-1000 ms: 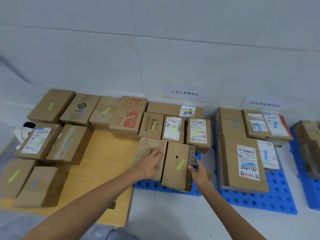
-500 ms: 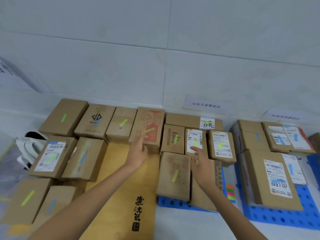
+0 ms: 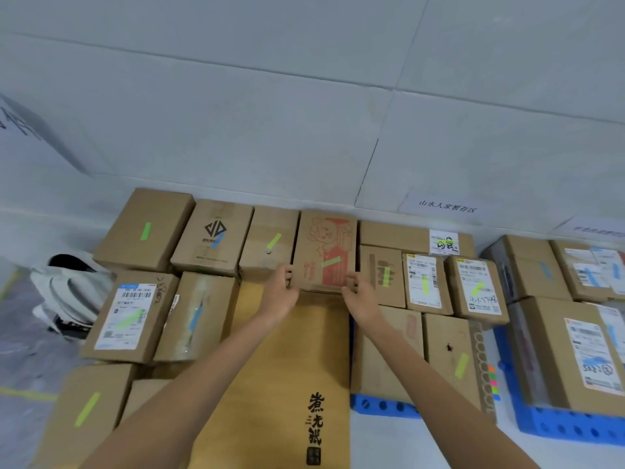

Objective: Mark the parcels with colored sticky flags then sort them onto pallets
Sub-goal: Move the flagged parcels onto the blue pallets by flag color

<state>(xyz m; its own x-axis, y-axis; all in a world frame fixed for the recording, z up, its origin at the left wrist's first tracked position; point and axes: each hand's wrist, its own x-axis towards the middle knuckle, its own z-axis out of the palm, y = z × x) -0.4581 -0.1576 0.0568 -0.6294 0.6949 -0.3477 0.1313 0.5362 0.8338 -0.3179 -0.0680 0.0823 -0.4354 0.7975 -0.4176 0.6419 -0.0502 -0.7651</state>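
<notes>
A cardboard parcel with a red cartoon print (image 3: 324, 248) and a green flag stands against the wall in the back row. My left hand (image 3: 280, 292) grips its near left corner and my right hand (image 3: 358, 296) grips its near right corner. Parcels with green flags (image 3: 422, 286) fill a blue pallet (image 3: 382, 406) to the right. Blue-flagged parcels (image 3: 568, 350) sit on a second blue pallet (image 3: 575, 431) further right. A pad of colored sticky flags (image 3: 494, 384) lies between the two pallets.
Unsorted parcels with green and blue flags (image 3: 135, 319) lie on a flat yellow cardboard sheet (image 3: 291, 367) at left. A white bag (image 3: 67, 292) sits by the wall at far left. Paper signs (image 3: 446, 207) hang on the tiled wall.
Both hands left the two front parcels on the green pallet and reached back to the red-printed parcel, which they now grip. The view shifted left and closer.
</notes>
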